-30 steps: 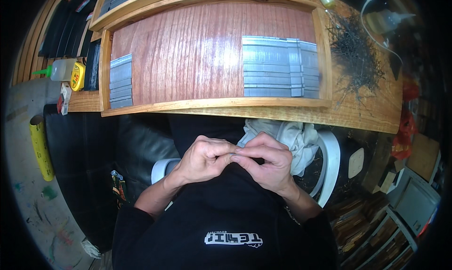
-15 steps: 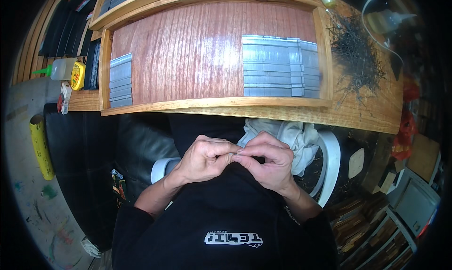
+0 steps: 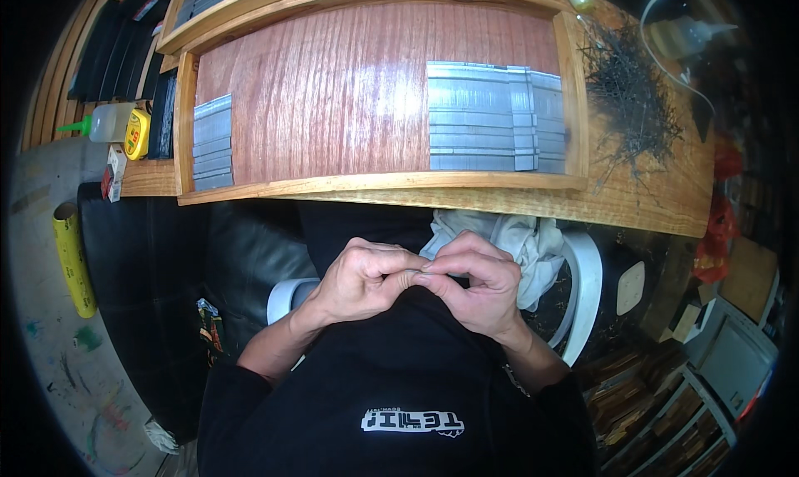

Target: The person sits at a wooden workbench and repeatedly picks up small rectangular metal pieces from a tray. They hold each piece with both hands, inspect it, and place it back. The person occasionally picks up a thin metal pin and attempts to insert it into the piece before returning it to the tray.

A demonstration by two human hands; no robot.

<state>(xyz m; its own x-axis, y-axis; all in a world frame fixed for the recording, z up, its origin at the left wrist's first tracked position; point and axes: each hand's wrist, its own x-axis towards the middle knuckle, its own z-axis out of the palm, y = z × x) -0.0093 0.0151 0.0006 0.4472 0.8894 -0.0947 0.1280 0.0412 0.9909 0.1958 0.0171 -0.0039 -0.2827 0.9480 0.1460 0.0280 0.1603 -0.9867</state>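
Note:
My left hand (image 3: 366,279) and my right hand (image 3: 476,279) meet in front of my black shirt, below the table's front edge. Thumbs and forefingers of both are pinched together, fingertips touching. Whatever lies between them, if anything, is too small or hidden to make out. Beyond the hands, a shallow wooden tray (image 3: 374,182) with a reddish-brown base rests on the table. Rows of flat grey strips (image 3: 478,119) fill part of its right side, and a narrower stack of grey strips (image 3: 214,144) lies along its left end.
A heap of thin dark sticks or wires (image 3: 628,98) lies on the table right of the tray. At left stand a green-tipped bottle (image 3: 108,122) and a yellow container (image 3: 137,134). A pale cloth (image 3: 533,248) hangs by a white chair arm (image 3: 584,290). A yellow roll (image 3: 75,260) is at far left.
Both hands stay pinched together in nearly the same place. The right hand's fingertips have shifted very slightly to the right.

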